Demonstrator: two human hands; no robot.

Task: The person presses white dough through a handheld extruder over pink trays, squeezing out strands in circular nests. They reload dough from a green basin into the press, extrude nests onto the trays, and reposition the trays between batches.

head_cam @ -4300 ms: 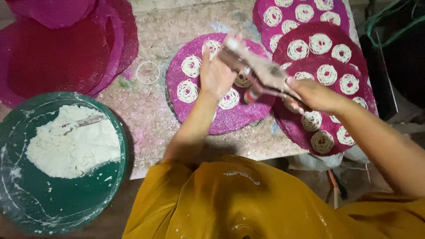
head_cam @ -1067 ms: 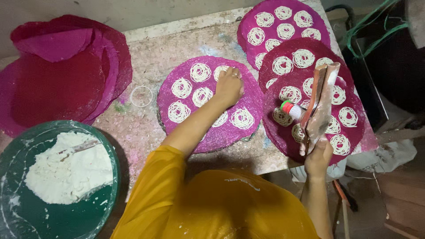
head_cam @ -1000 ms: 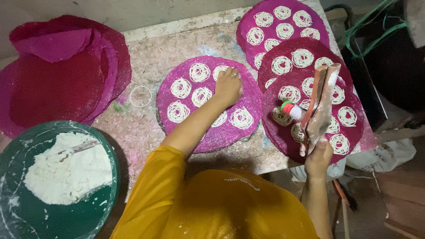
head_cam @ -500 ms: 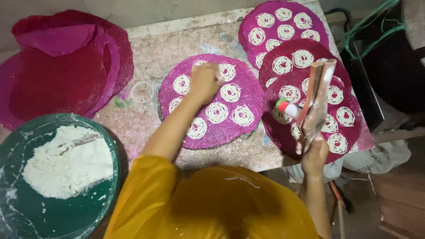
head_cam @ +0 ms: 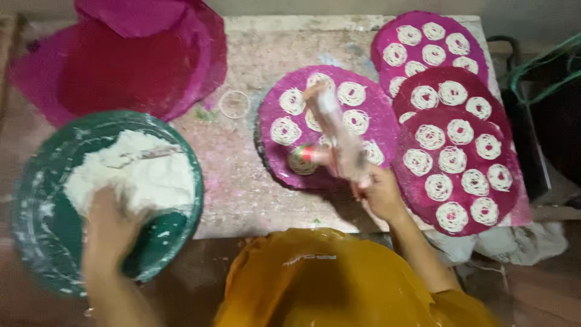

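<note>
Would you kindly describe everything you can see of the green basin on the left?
The green basin is a wide, round, shallow bowl, dark green, apparently plastic or enamelled; which one cannot be told. Its inner wall is smeared and speckled with white. A mound of white dough fills its upper middle. It sits at the table's near left corner, its lower part overhanging the edge. The left hand reaches in, touching the dough. The picture is blurred here, so finer marks are unclear.

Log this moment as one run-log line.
left hand: in white dough, green basin | right hand: holds piping bag over pink mat
</note>
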